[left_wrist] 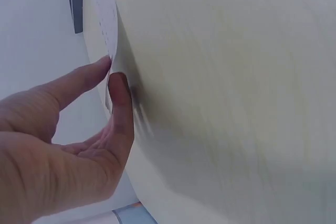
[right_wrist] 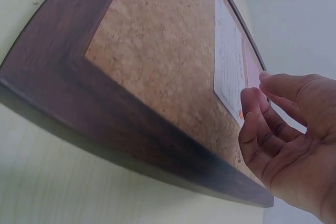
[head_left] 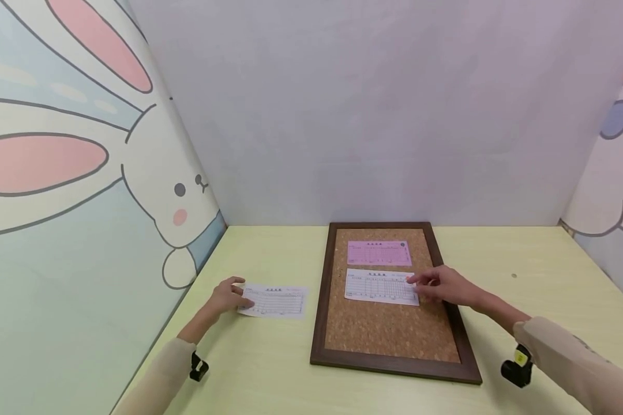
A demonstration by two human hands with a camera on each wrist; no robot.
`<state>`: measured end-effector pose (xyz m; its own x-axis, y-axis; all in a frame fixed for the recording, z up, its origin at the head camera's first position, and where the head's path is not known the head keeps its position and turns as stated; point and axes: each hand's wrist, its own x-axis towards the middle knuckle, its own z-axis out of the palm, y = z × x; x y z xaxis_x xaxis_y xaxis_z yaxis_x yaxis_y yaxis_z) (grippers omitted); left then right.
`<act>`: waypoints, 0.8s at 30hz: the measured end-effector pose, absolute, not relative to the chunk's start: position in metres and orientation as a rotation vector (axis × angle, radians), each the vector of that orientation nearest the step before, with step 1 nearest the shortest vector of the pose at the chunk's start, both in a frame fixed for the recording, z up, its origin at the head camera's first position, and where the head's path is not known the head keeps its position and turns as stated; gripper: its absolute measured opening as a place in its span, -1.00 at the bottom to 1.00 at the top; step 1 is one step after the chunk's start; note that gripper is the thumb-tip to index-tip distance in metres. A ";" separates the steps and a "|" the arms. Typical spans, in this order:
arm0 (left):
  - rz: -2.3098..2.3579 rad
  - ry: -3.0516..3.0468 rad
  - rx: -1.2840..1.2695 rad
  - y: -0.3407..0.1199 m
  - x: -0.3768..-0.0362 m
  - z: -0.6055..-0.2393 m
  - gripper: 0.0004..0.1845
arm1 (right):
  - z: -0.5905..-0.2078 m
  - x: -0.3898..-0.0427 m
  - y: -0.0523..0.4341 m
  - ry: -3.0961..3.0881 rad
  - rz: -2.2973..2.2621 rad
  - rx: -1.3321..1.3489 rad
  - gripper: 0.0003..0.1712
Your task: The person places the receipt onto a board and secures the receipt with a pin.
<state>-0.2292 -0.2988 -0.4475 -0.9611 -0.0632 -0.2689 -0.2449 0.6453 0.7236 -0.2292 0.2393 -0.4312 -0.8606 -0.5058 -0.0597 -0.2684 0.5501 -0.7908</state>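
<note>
Left hand (head_left: 227,298) pinching loose white slip (head_left: 274,301) by its 9 o'clock edge — flat on table (head_left: 270,369). Right hand (head_left: 449,286), fingers loosely extended, at 3 o'clock edge of white slip (head_left: 379,286) on cork board (head_left: 389,328) — pink slip (head_left: 379,253) at 12 o'clock.

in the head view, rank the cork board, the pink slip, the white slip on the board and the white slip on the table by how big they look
1. cork board, clearly the largest.
2. The pink slip, the white slip on the board and the white slip on the table look about alike; hands cover parts of both white ones, so no ranking.
</note>
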 end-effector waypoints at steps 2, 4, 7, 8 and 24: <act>1.323 2.536 -0.263 -0.306 -0.229 -0.448 -0.36 | -0.432 -0.230 0.234 2.502 -1.214 -0.639 -0.65; 1.427 2.409 -0.291 -0.314 -0.228 -0.448 -0.41 | -0.432 -0.231 0.227 2.485 -1.232 -0.641 -0.65; 1.500 2.290 -0.325 -0.322 -0.225 -0.449 -0.41 | -0.433 -0.233 0.216 2.462 -1.252 -0.641 -0.65; 1.495 2.297 -0.347 -0.322 -0.224 -0.449 -0.41 | -0.433 -0.233 0.213 2.453 -1.261 -0.635 -0.66; 1.078 2.729 0.005 -0.279 -0.220 -0.458 -0.62 | -0.431 -0.232 0.203 2.416 -1.320 -0.748 -0.71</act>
<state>-0.2196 -0.2793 -0.4584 -0.9786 0.0787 -0.1901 -0.0724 0.7331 0.6763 -0.2320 0.2030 -0.4311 -0.8240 -0.5666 -0.0036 -0.3029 0.4459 -0.8423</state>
